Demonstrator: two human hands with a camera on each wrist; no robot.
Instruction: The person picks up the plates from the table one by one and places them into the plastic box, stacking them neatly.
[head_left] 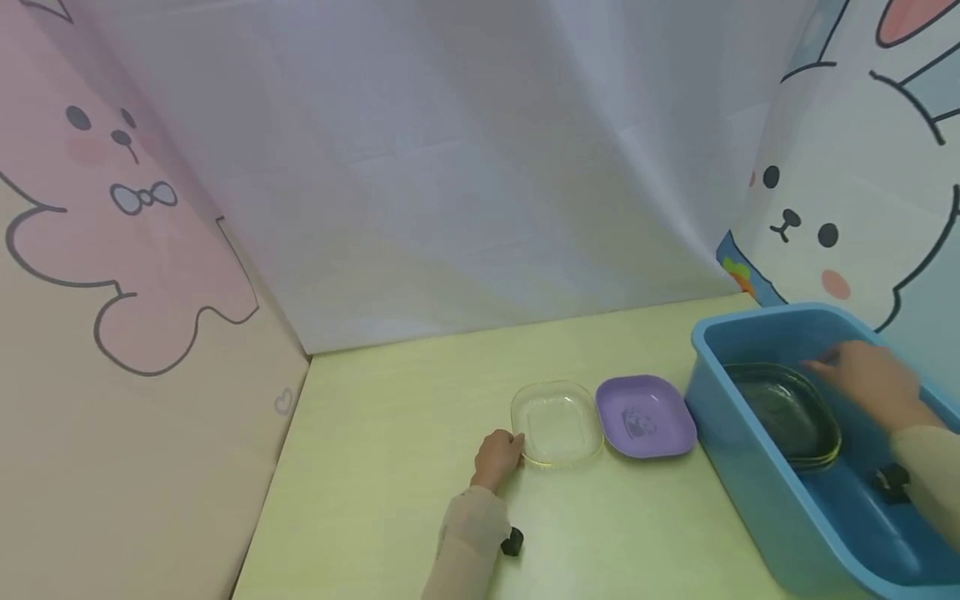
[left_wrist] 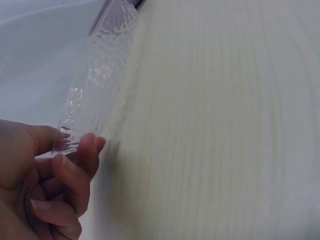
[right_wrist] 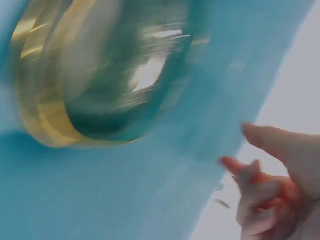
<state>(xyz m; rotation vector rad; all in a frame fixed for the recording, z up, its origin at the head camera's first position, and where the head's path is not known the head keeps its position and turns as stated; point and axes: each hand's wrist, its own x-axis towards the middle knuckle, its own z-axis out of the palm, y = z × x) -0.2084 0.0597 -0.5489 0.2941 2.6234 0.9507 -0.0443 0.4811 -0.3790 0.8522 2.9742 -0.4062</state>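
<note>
A clear square glass plate (head_left: 558, 421) lies on the pale green table (head_left: 375, 483). My left hand (head_left: 514, 447) pinches its near left corner. In the left wrist view the thumb and forefinger of the left hand (left_wrist: 70, 142) close on the dimpled rim of the clear plate (left_wrist: 100, 85). A purple plastic plate (head_left: 645, 417) lies just right of it. My right hand (head_left: 825, 363) hovers inside the blue tub (head_left: 750, 487) over stacked amber-tinted glass dishes (head_left: 787, 412), fingers loosely spread and holding nothing. The right wrist view is blurred and shows the right hand (right_wrist: 240, 150) beside the amber dishes (right_wrist: 100, 75).
Cloth curtains with cartoon rabbits close the table off at the left (head_left: 135, 275), back and right. The blue tub takes up the right front corner. Bare tabletop lies to the left of and in front of the plates.
</note>
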